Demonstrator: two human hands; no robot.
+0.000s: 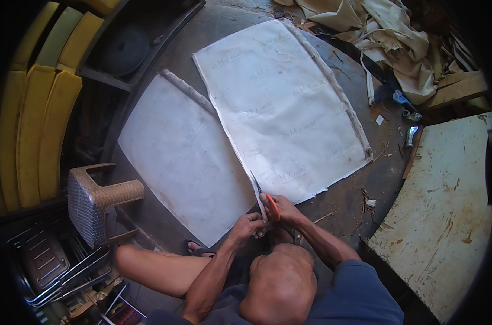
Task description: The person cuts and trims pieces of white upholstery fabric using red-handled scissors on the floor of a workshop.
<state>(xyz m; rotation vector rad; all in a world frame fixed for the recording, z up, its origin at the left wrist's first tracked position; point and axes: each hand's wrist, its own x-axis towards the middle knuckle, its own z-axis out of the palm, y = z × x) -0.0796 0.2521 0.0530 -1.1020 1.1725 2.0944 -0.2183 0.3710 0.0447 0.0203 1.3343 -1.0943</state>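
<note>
Scissors with an orange handle [273, 208] are gripped in my right hand [285, 210]. Their dark blades point away from me, along the left edge of a large white padded sheet [289, 108] that bears faint handwriting. Close beside the scissors, my left hand [246, 227] pinches a narrow pale strip [261, 205] at the sheet's near left corner. Its fingertips are partly hidden. A second white sheet [183, 157] lies to the left, partly under the first. Both sheets have a rolled, greyish edge on one side.
A woven plastic stool [86, 206] stands at the left, below stacked yellow foam pads [37, 124]. Crumpled cream fabric [392, 49] lies at the far right. A worn pale board [438, 216] is on the right, near a blue-handled tool [402, 100]. Scraps dot the dark floor [384, 151].
</note>
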